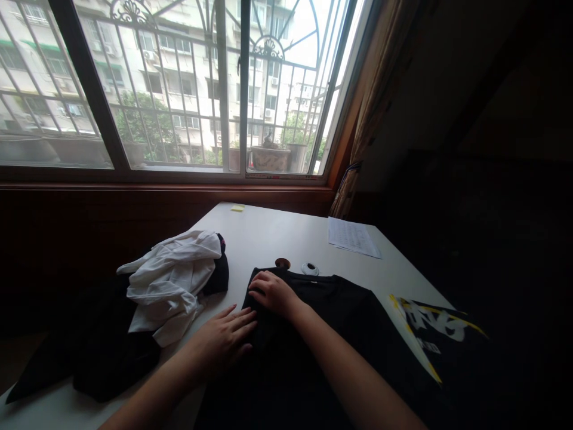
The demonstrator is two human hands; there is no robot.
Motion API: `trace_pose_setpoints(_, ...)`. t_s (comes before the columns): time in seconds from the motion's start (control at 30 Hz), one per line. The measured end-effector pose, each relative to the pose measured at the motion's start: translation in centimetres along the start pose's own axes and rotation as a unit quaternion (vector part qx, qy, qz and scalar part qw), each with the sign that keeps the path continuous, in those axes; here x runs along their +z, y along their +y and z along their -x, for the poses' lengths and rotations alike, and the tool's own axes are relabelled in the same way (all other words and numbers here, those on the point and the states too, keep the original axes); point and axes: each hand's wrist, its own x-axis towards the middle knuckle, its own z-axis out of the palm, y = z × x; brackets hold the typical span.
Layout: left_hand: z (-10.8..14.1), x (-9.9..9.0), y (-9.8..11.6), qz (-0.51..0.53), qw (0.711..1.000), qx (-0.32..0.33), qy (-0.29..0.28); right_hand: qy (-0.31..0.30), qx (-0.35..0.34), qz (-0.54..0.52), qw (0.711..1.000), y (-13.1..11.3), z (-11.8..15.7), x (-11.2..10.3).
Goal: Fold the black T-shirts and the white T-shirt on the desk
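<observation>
A black T-shirt (331, 334) lies spread on the white table, its neckline with a small label towards the window. My left hand (226, 337) rests on the shirt's left edge with fingers stretched out and apart. Just beyond it, my right hand (274, 294) lies on the shirt's left shoulder, palm down, fingers slightly bent against the cloth. Neither hand visibly grips anything. The lower part of the shirt fades into shadow beneath my forearms.
Left of the shirt is a heap with a white garment (174, 280) over dark clothing (111, 358). Printed papers (353, 237) and a yellow sticky note (237, 208) lie on the white table (268, 230). Black fabric with yellow and white print (436, 328) is at right, near a cable-hole ring (310, 269).
</observation>
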Motion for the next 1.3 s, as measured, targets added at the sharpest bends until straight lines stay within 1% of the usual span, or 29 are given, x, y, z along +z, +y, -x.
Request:
trace_pose_setpoints(0.07, 0.0, 0.2, 0.0, -0.006, 1.0, -0.005, 0.008, -0.007, -0.015, -0.03, 0.999, 0.0, 1.0, 0.3)
trace_pose_setpoints(0.17, 0.0, 0.1, 0.1, 0.0, 1.0, -0.001, -0.002, -0.036, -0.001, -0.022, 0.999, 0.2, 1.7, 0.6)
trace_pose_setpoints(0.27, -0.1, -0.5, 0.4, 0.022, 0.999, 0.008, -0.03, -0.091, 0.016, 0.004, 0.996, 0.5, 1.6, 0.5)
trace_pose_setpoints(0.33, -0.2, -0.9, 0.8, 0.046, 0.998, 0.025, -0.045, -0.12, 0.029, 0.018, 0.992, 0.7, 1.2, 0.4)
trace_pose_setpoints(0.47, -0.4, -2.1, 2.0, 0.091, 0.993, 0.048, -0.065, -0.149, 0.052, 0.03, 0.987, 1.2, 0.5, 0.2)
trace_pose_setpoints(0.6, -0.7, -3.5, 3.3, 0.126, 0.988, 0.03, -0.081, -0.146, 0.062, 0.034, 0.987, 1.7, 0.2, 0.4)
trace_pose_setpoints(0.77, -0.8, -4.5, 3.8, 0.194, 0.977, 0.037, -0.086, -0.144, 0.09, 0.042, 0.985, 2.6, -0.5, 0.8)
trace_pose_setpoints(0.93, -1.0, -5.0, 4.0, 0.234, 0.967, 0.041, -0.096, -0.144, 0.117, 0.048, 0.981, 3.7, -1.2, 1.2)
trace_pose_setpoints(1.07, -1.0, -5.3, 4.0, 0.259, 0.961, 0.033, -0.094, -0.137, 0.13, 0.051, 0.981, 4.4, -1.6, 1.5)
trace_pose_setpoints(1.3, -0.8, -5.0, 3.8, 0.28, 0.956, 0.031, -0.084, -0.124, 0.152, 0.048, 0.979, 5.6, -2.2, 1.7)
